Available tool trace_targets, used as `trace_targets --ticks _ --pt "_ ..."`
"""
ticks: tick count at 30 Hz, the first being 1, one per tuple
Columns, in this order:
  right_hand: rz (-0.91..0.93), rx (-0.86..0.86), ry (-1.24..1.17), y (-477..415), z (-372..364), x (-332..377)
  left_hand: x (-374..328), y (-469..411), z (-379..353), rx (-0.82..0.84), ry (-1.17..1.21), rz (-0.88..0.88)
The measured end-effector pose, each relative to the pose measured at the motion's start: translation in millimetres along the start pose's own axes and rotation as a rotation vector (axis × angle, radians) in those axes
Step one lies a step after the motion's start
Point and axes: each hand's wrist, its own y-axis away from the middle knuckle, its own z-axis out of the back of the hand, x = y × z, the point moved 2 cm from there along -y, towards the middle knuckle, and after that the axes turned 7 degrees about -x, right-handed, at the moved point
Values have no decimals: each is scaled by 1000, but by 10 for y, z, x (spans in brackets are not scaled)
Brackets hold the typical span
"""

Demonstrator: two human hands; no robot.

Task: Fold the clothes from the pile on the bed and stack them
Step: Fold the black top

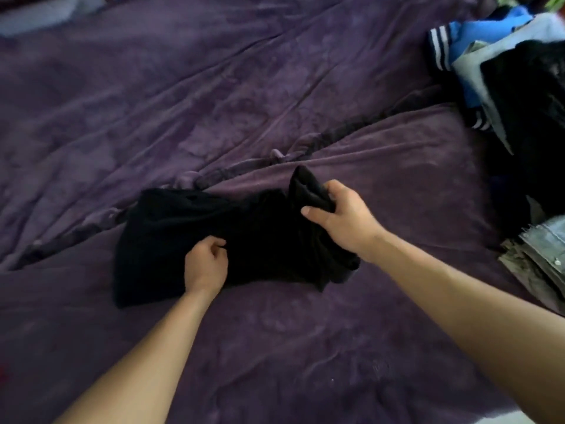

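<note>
Head view: the black garment point(171, 228) lies crumpled on the purple bed point(214, 87), in the near middle of the cover and slightly left of centre. The right hand point(339, 218) is clenched round the garment's right end, and a bunched peak of cloth stands up above its knuckles. The left hand point(206, 264) sits on the garment's near edge with fingers curled into the fabric, pinching a fold. Both bare forearms reach in from the bottom of the frame.

The garment's left edge lies flat on the cover; its right corner droops in folds under the right wrist. Wide wrinkled cover stretches behind and to the left.

At the right edge, well apart from the garment, the pile of clothes point(519, 87) shows blue, grey, black and white-striped cloth. Below it lies a grey buttoned piece point(544, 249), near the right forearm.
</note>
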Motion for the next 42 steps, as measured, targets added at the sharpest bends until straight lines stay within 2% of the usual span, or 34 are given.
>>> trace_targets --ticks 3,6,7,8,10,12,14,15,18,20,23,26,31,34,36,40,41,42 --pt "21 161 85 -24 -784 124 379 -23 380 -143 -22 86" --pt "-136 420 1 27 -1359 97 614 -17 612 -238 -78 134" --pt "-145 401 3 41 -1406 52 654 -10 634 -264 -97 120" --pt "-107 302 38 49 -1370 7 664 9 623 -277 -103 86" --pt "-13 -9 155 51 -1132 -139 609 78 498 -255 -84 -50" --pt "-16 -215 277 29 -823 -335 485 153 260 -162 -63 -199" --pt "-157 -221 342 -34 -638 -534 350 188 -11 -34 -34 -266" --pt "-255 -174 290 -76 -619 -620 299 179 -136 45 -14 -252" --pt "-491 -37 -88 -144 -726 -742 214 96 -418 304 39 -77" --pt "-521 -3 -199 -173 -771 -826 191 56 -510 413 26 -25" --pt "-455 -91 -230 -131 -672 -836 173 9 -513 470 95 -4" --pt "-393 -157 -179 11 -551 -630 257 -57 -363 366 264 68" --pt "-207 -146 32 181 -811 179 666 -303 290 83 365 246" --pt "-95 -106 120 204 -1391 677 1135 -438 813 51 294 308" --pt "-42 -36 166 194 -1934 928 1503 -555 1148 24 190 278" --pt "-38 235 203 238 -2908 1045 2019 -822 1544 -29 64 246" --pt "-15 228 210 248 -3009 980 2048 -878 1577 -50 63 244" --pt "34 153 216 248 -3019 901 2033 -930 1584 -66 59 226"
